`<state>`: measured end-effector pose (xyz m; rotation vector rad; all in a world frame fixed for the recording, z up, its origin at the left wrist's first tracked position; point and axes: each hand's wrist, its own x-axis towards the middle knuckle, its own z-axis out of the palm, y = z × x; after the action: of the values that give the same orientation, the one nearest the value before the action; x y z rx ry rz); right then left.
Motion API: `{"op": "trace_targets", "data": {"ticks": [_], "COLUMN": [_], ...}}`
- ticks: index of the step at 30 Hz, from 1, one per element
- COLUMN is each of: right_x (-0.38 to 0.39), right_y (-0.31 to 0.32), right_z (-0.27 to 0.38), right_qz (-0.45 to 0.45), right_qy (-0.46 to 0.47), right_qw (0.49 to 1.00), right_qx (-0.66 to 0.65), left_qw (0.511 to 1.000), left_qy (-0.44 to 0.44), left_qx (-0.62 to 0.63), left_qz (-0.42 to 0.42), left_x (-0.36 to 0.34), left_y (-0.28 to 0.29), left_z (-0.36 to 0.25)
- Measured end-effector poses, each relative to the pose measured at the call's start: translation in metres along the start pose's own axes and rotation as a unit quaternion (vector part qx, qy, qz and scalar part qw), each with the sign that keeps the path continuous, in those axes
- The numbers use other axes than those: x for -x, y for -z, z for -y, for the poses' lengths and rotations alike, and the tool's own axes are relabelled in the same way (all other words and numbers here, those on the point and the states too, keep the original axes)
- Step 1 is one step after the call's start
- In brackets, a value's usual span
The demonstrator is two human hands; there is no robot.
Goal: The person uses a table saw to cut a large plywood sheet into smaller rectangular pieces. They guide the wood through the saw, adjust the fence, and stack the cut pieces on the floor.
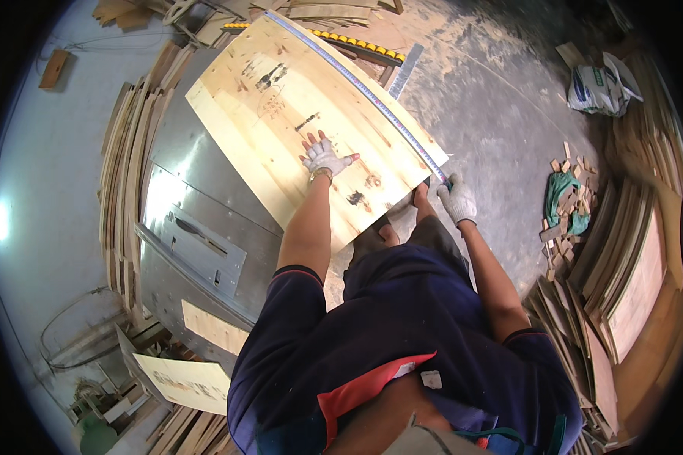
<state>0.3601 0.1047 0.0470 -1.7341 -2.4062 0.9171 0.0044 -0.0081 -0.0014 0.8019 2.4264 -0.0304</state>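
A pale plywood sheet (235, 102) with dark stains and marks lies across the metal table and juts out in front of me. My left hand (325, 158), in a fingerless white glove, rests flat on the sheet with its fingers spread. Along the sheet's right edge runs the extended blade of a tape measure (364, 89), reaching from the far corner to the near right corner. My right hand (458, 199), also gloved, is closed around the tape measure's near end just off that corner. Its fingers mostly hide the tape's case.
The metal saw table (262, 227) has a slotted insert (201, 239). A yellow roller rail (357, 45) stands beyond the sheet. Wood boards (125, 182) lean at the left wall; stacked panels (630, 265) line the right. Wood offcuts with green cloth (565, 199) and a white sack (601, 87) lie right.
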Motion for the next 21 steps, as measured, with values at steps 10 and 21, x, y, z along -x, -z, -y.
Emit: {"op": "trace_targets", "data": {"ticks": [10, 21], "right_x": [0.008, 0.014], "right_y": [-0.009, -0.004], "right_z": [0.0, 0.006], "right_qz": [-0.001, -0.036], "right_qy": [-0.033, -0.036], "right_qw": [0.999, 0.999], "right_qx": [-0.009, 0.004], "left_qw": [0.998, 0.997], "left_qy": [0.01, 0.01], "left_qx": [-0.069, -0.075], "left_qz": [-0.005, -0.015], "left_x": [-0.005, -0.009], "left_y": [-0.003, -0.006], "left_z": [-0.002, 0.002]}}
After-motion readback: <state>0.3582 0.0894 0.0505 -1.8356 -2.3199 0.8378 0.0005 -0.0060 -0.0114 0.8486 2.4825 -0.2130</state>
